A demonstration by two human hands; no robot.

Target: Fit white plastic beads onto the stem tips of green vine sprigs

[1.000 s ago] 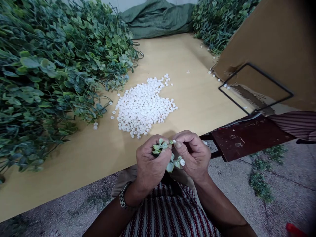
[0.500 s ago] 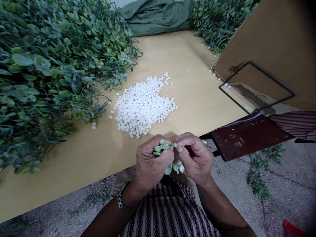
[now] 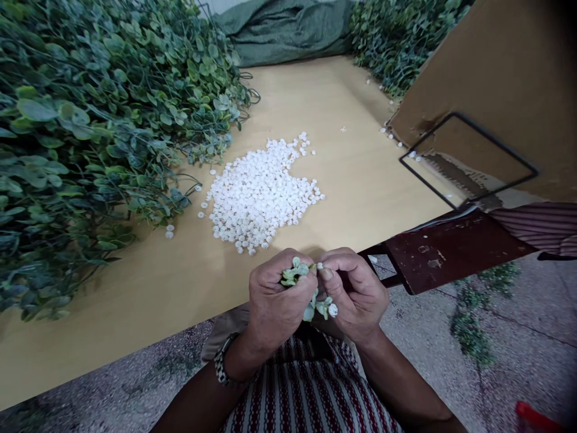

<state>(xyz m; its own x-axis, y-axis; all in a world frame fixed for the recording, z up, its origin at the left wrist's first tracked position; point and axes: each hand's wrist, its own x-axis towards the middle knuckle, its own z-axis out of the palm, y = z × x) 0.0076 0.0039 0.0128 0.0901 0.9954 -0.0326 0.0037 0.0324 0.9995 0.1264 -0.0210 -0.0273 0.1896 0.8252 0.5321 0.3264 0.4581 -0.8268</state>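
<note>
Close to my body, at the table's front edge, my left hand [image 3: 282, 294] is closed round a small green leafy sprig [image 3: 295, 272]. Part of the sprig hangs below my fingers and carries a white bead [image 3: 332, 310]. My right hand [image 3: 356, 291] pinches a small white bead [image 3: 320, 266] between thumb and forefinger, right at the sprig's tip beside my left fingertips. Beyond my hands a heap of white beads [image 3: 261, 195] lies on the table [image 3: 347, 180].
Leafy green plants [image 3: 112, 108] cover the table's left side, and more foliage [image 3: 387, 42] stands at the back right. A green cloth [image 3: 288, 30] lies at the back. On the right are a cardboard box [image 3: 500, 90], a black wire frame [image 3: 500, 144] and a dark red stool [image 3: 451, 249].
Both hands stay together in nearly the same place, with the same holds. My right hand has shifted very slightly.
</note>
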